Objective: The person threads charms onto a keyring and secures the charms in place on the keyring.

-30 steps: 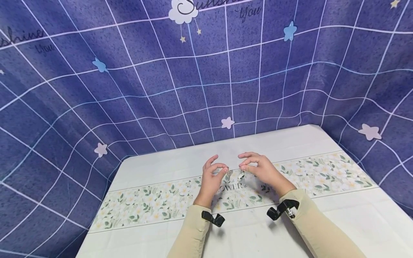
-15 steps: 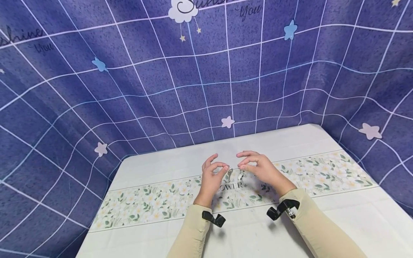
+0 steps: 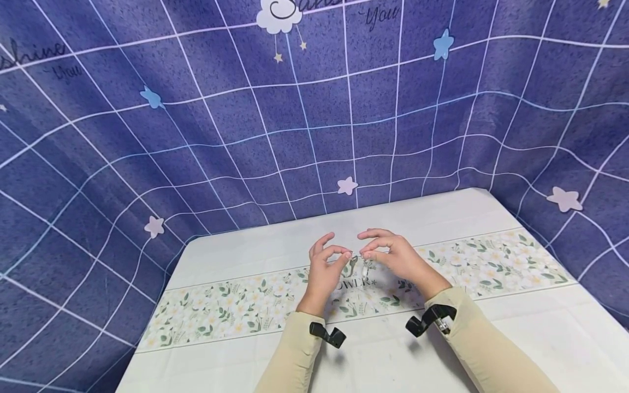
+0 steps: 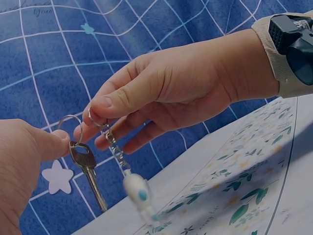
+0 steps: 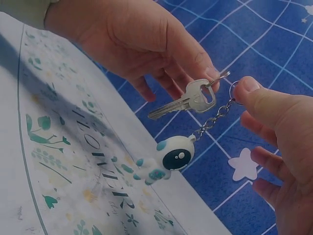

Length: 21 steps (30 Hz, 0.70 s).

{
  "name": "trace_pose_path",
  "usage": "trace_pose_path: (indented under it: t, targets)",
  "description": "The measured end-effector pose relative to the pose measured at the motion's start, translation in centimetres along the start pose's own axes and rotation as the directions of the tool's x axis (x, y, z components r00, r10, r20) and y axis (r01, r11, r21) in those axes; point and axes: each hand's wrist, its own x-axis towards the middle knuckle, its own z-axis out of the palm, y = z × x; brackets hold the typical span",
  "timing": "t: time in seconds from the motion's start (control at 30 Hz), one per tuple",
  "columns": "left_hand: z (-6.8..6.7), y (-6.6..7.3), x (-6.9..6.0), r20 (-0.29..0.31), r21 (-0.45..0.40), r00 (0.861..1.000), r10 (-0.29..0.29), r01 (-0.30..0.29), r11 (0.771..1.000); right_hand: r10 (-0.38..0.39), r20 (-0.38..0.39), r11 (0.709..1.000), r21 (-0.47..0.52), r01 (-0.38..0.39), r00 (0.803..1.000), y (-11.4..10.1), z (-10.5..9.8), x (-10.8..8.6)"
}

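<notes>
The left hand (image 3: 320,277) and right hand (image 3: 400,259) are held above the floral band (image 3: 236,305) of the worktop (image 3: 388,355), toward its far edge. Thumb and finger of the left pinch a ring (image 4: 71,116) bearing a key (image 5: 192,100); those of the right pinch a second ring (image 4: 89,116), from which a white-and-teal figurine (image 5: 162,159) hangs by a chain (image 5: 211,121). Key and figurine hang near each other between the hands.

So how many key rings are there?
2. One key ring is in the left hand, carrying the key; the other key ring is in the right hand, carrying the chained figurine. Fingers partly cover both.
</notes>
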Motion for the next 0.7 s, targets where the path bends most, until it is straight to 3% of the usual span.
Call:
trace_pose_path:
  t: [0.27,0.5,0.7]
  targets:
    - [0.1,0.1,0.0,0.011,0.016,1.000,0.013,-0.013,1.000,0.010,0.011,1.000,0.004,-0.010,1.000,-0.3,0.1,0.0]
    - [0.1,0.3,-0.1,0.041,0.020,0.999,-0.004,0.003,1.000,-0.004,0.024,1.000,0.002,0.004,1.000,3.7,0.4,0.5]
    - [0.1,0.4,-0.2,0.061,0.028,0.998,-0.034,0.032,0.999,-0.023,0.060,1.000,0.003,0.022,0.998,3.7,0.3,0.4]
